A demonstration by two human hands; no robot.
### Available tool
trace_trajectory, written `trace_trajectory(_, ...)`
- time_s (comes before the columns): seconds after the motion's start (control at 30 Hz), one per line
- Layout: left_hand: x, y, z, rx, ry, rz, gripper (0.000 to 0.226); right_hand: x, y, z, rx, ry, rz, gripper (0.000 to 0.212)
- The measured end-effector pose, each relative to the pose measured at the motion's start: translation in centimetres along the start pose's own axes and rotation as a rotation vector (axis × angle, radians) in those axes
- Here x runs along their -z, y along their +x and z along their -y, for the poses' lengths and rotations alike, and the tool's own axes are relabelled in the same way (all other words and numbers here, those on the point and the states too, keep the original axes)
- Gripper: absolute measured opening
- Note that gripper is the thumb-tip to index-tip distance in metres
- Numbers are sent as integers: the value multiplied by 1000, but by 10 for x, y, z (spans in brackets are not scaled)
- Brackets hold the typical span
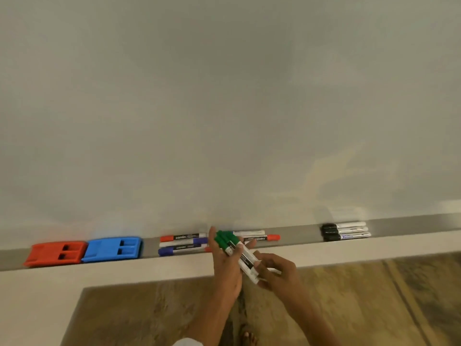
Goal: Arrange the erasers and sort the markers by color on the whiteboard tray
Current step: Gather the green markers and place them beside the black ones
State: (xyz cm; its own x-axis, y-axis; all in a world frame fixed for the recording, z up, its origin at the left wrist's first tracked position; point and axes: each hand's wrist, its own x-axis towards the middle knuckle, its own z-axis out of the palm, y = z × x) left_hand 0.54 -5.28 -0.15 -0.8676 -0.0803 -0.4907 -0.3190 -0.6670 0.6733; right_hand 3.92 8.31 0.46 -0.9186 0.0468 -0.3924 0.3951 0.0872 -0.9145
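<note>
Both hands hold the green markers [228, 242] in a bunch just in front of the tray's [299, 236] middle, left hand [225, 260] wrapped around, right hand [277, 273] pinching the ends, so one could slip out and fall to the floor.

I am working with both hands bare: my left hand [225, 255] and my right hand [277, 270] are showing in the lower middle of the frame, uncovered from fingertips to wrist. My forearms are running down from them toward the bottom edge, bare along all the length in view. At the bottom edge, left of centre, a small patch of white cloth [187, 342] is peeking in by my left arm. Whether it is a sleeve or a shirt hem I cannot tell. Just right of it, between my arms, the toes of one foot [249, 337] are showing, too blurred to tell any footwear.
</note>
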Motion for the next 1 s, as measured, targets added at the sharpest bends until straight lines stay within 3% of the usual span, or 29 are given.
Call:
trace_trajectory(0.13,-36,6,35,-27,176,-190,72,20,-9,-13,-226,392,-154,15)
trace_trajectory(0.2,-60,7,53,-39,244,-285,71,25,-6,-16,-254,492,-271,16)
trace_trajectory(0.33,-109,3,86,-21,96,-276,78,44,24,-14,-106,296,-621,14)
trace_trajectory(0.4,-129,9,93,-6,64,-284,75,65,43,-14,-40,112,-681,14)
trace_trajectory(0.63,-150,45,103,227,112,-266,38,156,95,-15,85,-320,-529,17)
trace_trajectory(0.73,-142,52,102,285,205,-196,5,171,110,-13,129,-403,-415,10)
trace_trajectory(0.9,-131,59,96,284,308,-151,10,171,120,-18,157,-491,-370,12)
trace_trajectory(1.0,-126,61,94,267,398,-164,30,163,118,-20,159,-553,-342,16)
